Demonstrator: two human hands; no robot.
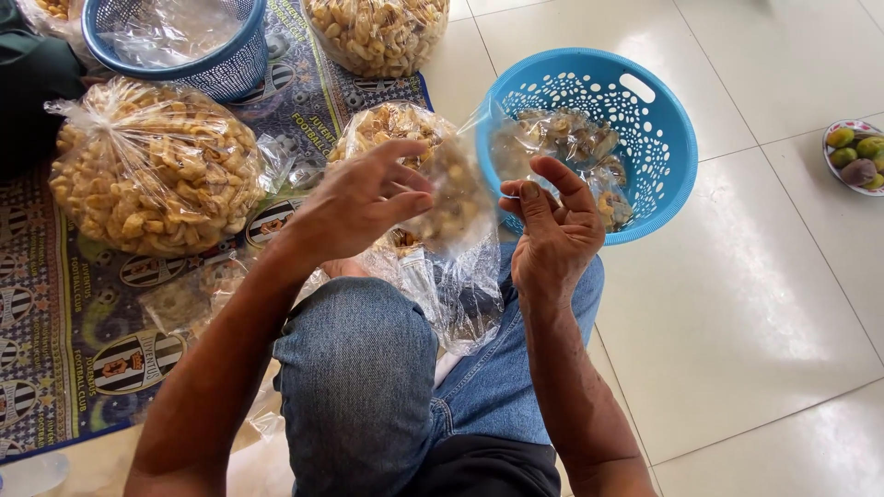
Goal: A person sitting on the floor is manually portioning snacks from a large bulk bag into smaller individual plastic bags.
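Above the person's denim-clad knees, a small clear plastic bag of pale golden fried snack pieces [433, 175] hangs between both hands, its loose lower film trailing down over the lap. The left hand [359, 198] is curled over the near side of the bag, fingers bent and pressing on the plastic. The right hand [552, 230] stands just beside it, half open, thumb and forefinger pinching a stretch of the thin film at the bag's mouth.

Just behind the right hand, a round blue perforated plastic basket [658, 147] rests on the white tiled floor [764, 304] and holds a few small filled packets. To the left, on a patterned dark blue printed mat [64, 340], lies a large clear sack bulging with the same snack pieces [152, 166]; a second full sack [378, 32] sits at the top, near another blue basket with crumpled plastic inside [184, 37]. A small plate of green and reddish fruit [856, 156] sits well apart at the right edge.

As I judge it, the film is slack and slippery, and the grip on the mouth is only a pinch: if it slides, the bag could tip and spill pieces onto the lap or tiles. Pressing too hard with the left fingers might also crush the brittle pieces.
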